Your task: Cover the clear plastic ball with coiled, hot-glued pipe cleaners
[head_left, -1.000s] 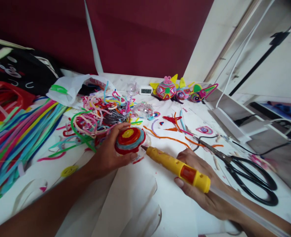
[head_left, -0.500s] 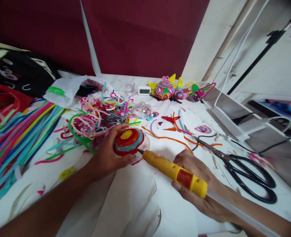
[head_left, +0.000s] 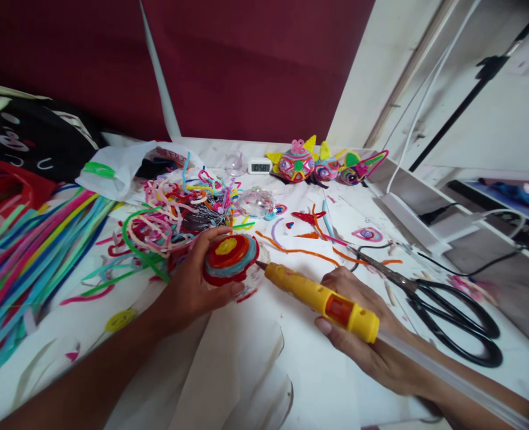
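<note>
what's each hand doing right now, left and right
left hand: closed around the coiled pipe-cleaner ball.
right hand: closed on the yellow glue pen, its tip at the ball's edge.

Home craft corner, not shop or lab. White paper-covered table (head_left: 318, 370) strewn with loose pipe cleaners (head_left: 26, 251) in many colours, tangled offcuts (head_left: 179, 209), black-handled scissors (head_left: 443, 310), yellow glue pen (head_left: 322, 301). Finished pipe-cleaner figures (head_left: 327, 164) lined at far edge beside small digital clock (head_left: 259, 166). Dark red wall behind; white shelf (head_left: 425, 209) with cables at right; printed black bag (head_left: 26, 140) at left.
</note>
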